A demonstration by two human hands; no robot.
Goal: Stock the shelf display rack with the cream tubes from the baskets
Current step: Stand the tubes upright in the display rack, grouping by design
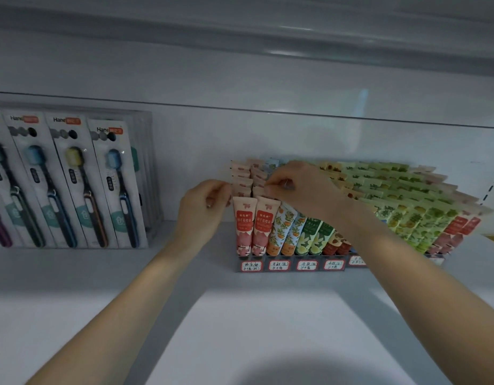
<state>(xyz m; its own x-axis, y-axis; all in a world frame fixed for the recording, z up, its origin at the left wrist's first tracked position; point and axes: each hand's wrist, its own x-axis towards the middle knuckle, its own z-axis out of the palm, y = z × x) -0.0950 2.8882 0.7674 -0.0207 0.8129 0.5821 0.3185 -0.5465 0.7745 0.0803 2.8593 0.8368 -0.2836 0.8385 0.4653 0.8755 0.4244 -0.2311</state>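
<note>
- Right now my left hand (205,200) is at the left edge of the dark grey tiered display rack (265,265); its fingers are curled in and the fingertips sit against the outer side of the leftmost column of tubes, but I cannot tell whether they actually grip one
- My right hand (298,187) reaches over the rack from the right with its fingers bent down, thumb and fingertips pinching the flat crimped end of one of the pink cream tubes with red labels (244,229), a few rows back in the second column
- Those pink tubes fill the two leftmost columns, standing cap down and leaning back, row behind row rising towards the back panel
- Just beside them on the right stand pale blue tubes with an orange fruit pattern (280,232), then dark green tubes with pale flowers (313,236), then red-brown tubes (337,244) partly hidden behind my right forearm
- Beyond that arm the rack goes on with yellow-green leafy tubes (406,207) and more red-and-pink ones at the far right
- Along the rack's front edge runs a strip of white handwritten tags with red borders (251,265); the writing is too small for me to read
- The rack sits towards the back of a white shelf board (73,287)
- Well apart to the left, clear plastic toothbrush packs (71,184) stand upright in a row, one brush in each
</note>
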